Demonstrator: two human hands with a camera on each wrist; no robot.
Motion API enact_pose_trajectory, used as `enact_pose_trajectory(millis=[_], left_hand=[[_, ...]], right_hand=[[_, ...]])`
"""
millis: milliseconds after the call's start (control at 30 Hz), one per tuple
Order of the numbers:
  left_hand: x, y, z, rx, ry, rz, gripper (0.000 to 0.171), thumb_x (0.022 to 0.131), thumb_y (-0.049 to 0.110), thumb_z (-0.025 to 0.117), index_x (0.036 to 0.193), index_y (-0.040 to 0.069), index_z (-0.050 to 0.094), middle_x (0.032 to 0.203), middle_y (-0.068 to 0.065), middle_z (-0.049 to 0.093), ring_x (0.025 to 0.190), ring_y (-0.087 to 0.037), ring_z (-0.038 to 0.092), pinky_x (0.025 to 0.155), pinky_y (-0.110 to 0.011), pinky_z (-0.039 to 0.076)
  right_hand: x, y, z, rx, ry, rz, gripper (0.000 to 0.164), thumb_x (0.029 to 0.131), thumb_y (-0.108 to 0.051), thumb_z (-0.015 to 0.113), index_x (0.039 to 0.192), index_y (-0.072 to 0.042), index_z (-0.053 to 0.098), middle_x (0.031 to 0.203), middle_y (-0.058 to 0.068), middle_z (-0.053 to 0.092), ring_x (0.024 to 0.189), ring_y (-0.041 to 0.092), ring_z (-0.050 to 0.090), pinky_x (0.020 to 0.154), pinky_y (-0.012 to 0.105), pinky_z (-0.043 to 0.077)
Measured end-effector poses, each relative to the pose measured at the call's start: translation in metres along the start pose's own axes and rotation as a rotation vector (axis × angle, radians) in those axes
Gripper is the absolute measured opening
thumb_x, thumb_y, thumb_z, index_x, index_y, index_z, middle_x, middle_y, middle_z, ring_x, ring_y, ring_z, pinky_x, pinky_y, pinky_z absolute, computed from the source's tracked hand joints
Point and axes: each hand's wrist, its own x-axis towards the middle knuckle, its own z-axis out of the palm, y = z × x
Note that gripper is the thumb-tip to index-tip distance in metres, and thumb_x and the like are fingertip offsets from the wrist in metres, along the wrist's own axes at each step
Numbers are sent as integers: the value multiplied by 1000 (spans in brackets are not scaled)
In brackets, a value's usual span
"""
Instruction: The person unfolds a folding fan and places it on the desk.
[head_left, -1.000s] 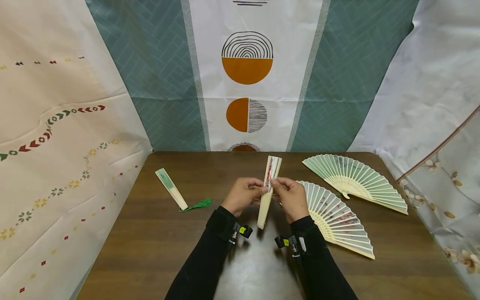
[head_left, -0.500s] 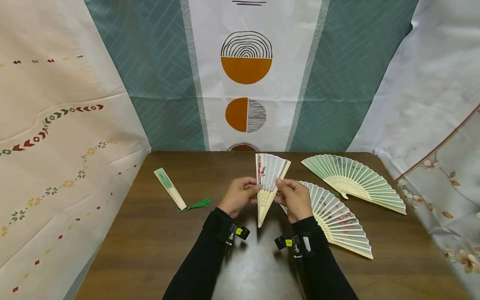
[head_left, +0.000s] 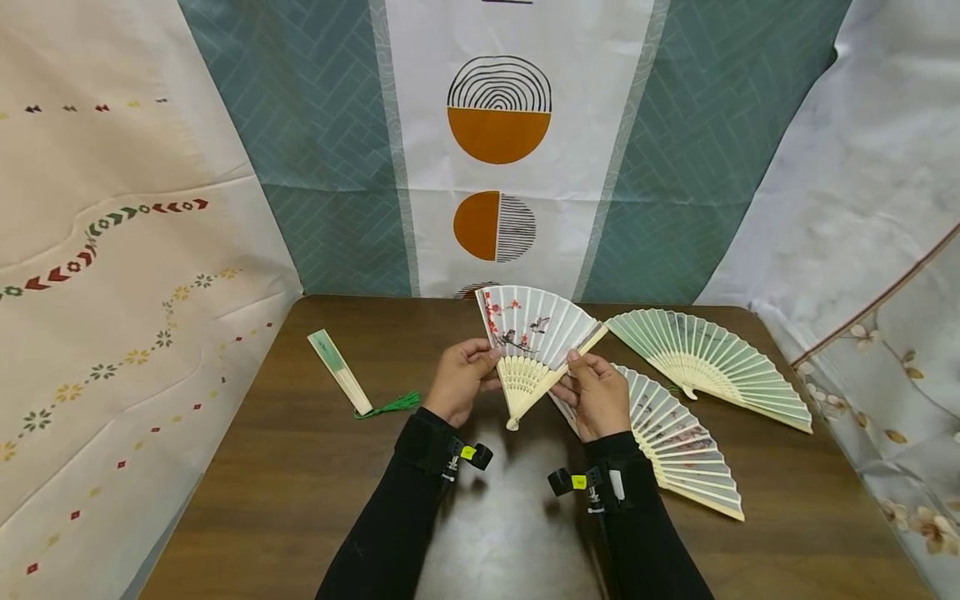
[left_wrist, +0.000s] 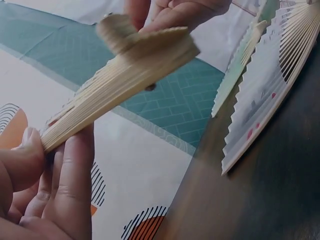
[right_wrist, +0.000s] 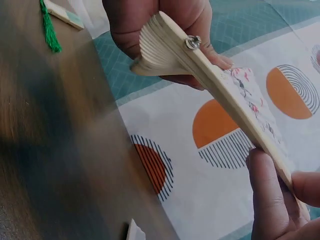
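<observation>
While its sides are pinched by left hand (head_left: 459, 383) and right hand (head_left: 597, 397), a white, wooden-ribbed folding fan (head_left: 536, 332) is part-spread.

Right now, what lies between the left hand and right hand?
The part-open white fan, pinched by left hand and right hand; the head view shows it.

On the table (head_left: 285, 508), a folded fan (head_left: 340, 372) lies left of the held fan (head_left: 531, 343), two spread fans (head_left: 708, 362) right.
</observation>
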Motion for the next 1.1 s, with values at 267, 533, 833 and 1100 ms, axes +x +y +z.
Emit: enact_pose_trajectory(millis=[267,533,833,1100], left_hand=[[-1,1,-4,-126,93,48,12,116,0,60,118,-10,66,85,2,75,75,-8,77,69,-22,69],[1,1,-4,-187,139,59,11,117,0,60,109,-3,67,85,1,71,74,-9,71,70,-22,69],[5,-8,-2,-247,204,41,15,117,-2,58,103,2,65,86,0,70,74,-11,70,68,-24,69],[2,-7,0,-322,229,88,19,117,0,57,100,4,62,88,-2,65,76,-12,69,71,-26,70]], right_hand=[[8,0,-2,81,67,6,10,119,-5,58,114,1,64,88,-3,78,76,8,84,73,23,71],[10,-1,-4,106,91,22,12,118,-8,59,109,-1,63,98,-3,74,80,7,84,75,23,71],[9,6,-7,149,150,34,22,118,-8,59,97,-5,60,102,-2,74,83,9,84,77,26,72],[11,8,-8,223,176,17,21,118,-8,60,97,-5,64,94,3,73,84,11,85,79,27,72]])
